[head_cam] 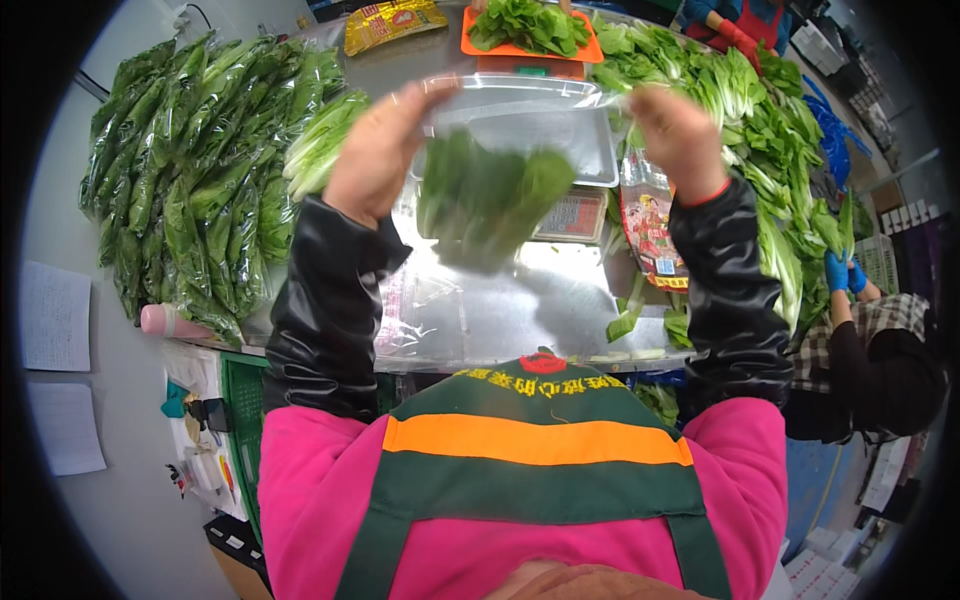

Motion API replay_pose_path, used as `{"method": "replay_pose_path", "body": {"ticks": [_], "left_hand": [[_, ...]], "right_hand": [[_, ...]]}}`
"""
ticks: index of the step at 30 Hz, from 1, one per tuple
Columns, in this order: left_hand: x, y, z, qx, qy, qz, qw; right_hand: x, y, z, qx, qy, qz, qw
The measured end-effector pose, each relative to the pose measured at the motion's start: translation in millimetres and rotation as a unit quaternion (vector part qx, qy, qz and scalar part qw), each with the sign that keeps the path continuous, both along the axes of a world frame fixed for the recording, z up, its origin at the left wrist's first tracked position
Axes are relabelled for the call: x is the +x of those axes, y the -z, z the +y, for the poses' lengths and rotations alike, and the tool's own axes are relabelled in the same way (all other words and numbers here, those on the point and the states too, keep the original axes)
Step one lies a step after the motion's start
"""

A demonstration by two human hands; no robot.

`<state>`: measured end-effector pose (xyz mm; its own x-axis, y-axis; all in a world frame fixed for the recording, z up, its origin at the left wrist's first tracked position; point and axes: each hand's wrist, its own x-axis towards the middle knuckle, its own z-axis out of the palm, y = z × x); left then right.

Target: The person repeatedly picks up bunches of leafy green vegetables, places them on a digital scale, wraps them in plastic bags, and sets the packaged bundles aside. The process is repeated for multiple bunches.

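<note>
My left hand [379,146] and my right hand [679,139] are raised over a steel table [487,322], gripping the two ends of a clear plastic bag's edge [517,109] stretched between them. Blurred leafy greens [491,195] hang below that edge, seemingly inside the bag; the blur hides their exact shape. Behind them sits a metal tray [604,161] on a scale with a keypad [574,217]. Loose pale-stemmed greens [322,146] lie beside my left wrist. A printed plastic bag [649,225] lies near my right wrist.
Bagged greens [202,165] are piled at left, above a pink bottle [169,321]. Loose greens [780,135] line the right side. At the far edge are an orange tray of greens [469,41] and a gold packet [394,24]. Co-workers' gloved hands [844,271] handle greens at right.
</note>
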<state>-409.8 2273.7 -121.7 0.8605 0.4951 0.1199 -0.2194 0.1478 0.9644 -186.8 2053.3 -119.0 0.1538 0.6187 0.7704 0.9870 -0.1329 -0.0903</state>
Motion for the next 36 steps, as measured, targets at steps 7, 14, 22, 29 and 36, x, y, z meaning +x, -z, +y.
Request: {"method": "replay_pose_path", "body": {"ticks": [7, 14, 22, 29, 36], "left_hand": [[-9.1, 17.0, -14.7, 0.164, 0.057, -0.168, 0.97], [-46.5, 199.4, -68.5, 0.021, 0.158, 0.309, 0.938], [-66.0, 223.9, -85.3, 0.058, 0.13, 0.293, 0.946], [-76.8, 222.1, -85.2, 0.042, 0.091, 0.266, 0.959], [-78.6, 215.4, -89.4, 0.07, 0.056, 0.264, 0.96]], "right_hand": [[-0.8, -39.0, -48.3, 0.094, 0.035, -0.134, 0.986], [-15.0, 69.8, -54.9, -0.18, -0.06, 0.18, 0.965], [-14.5, 141.7, 74.0, -0.295, 0.047, 0.061, 0.952], [-71.2, 149.1, 49.8, -0.114, -0.08, 0.078, 0.987], [-153.3, 168.8, 9.8, -0.22, -0.211, 0.263, 0.915]]}}
